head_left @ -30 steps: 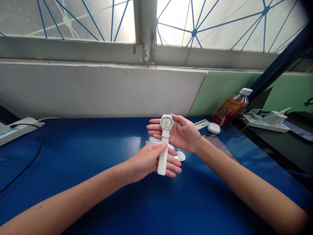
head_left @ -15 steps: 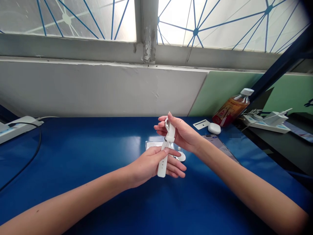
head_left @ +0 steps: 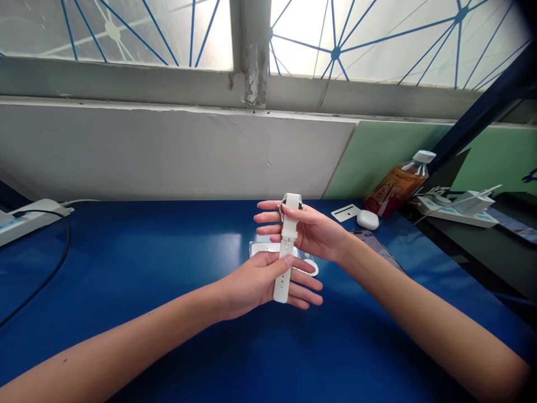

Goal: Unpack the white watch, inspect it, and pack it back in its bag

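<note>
A wristwatch [head_left: 289, 230] with a white strap is held upright between both hands, above the blue table. My left hand [head_left: 262, 275] pinches the lower, punched end of the strap between thumb and fingers, the other fingers stretched out behind it. Higher up, my right hand [head_left: 316, 230] has its thumb on the strap near the watch case, with its fingers spread behind. The case is seen only at its edge, and its face is hidden. Behind the hands lies a clear plastic packet [head_left: 260, 248], partly covered, with a round white piece [head_left: 311, 268] beside it.
At the right stand a drink bottle [head_left: 396, 187], a white earbud case [head_left: 368, 220], a white card [head_left: 345, 212] and a phone [head_left: 377, 246]. A power strip [head_left: 459, 212] lies further right. Another power strip [head_left: 31, 218] with a black cable [head_left: 62, 260] is at the left.
The watch has turned in my hands, so its strap faces me more squarely. My right thumb has come down across the strap. My left hand keeps its hold, shifted slightly right.
</note>
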